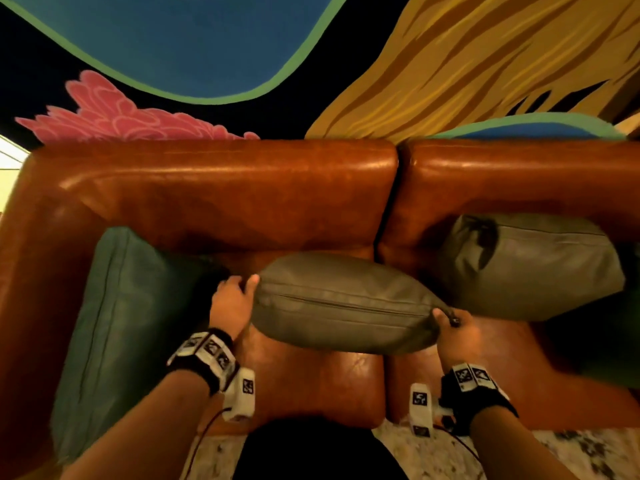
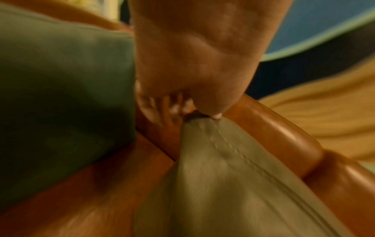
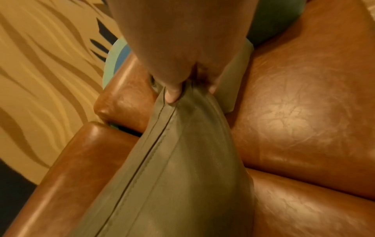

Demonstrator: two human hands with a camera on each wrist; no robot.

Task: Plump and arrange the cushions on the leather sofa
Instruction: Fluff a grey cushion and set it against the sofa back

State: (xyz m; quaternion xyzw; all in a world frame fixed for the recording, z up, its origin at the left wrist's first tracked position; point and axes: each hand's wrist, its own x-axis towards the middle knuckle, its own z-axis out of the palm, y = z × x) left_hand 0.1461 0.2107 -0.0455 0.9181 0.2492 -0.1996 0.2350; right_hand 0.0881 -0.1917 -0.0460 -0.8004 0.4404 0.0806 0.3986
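Both hands hold a grey cushion (image 1: 343,303) by its ends above the sofa (image 1: 221,188) seat: the left hand (image 1: 232,299) curls round the left corner, the right hand (image 1: 457,336) pinches the right corner near the zip. Against the left armrest leans a green cushion (image 1: 117,327). Behind the right hand, a second grey cushion (image 1: 533,265) leans on the backrest. Behind the sofa rises a painted wall (image 1: 194,46).
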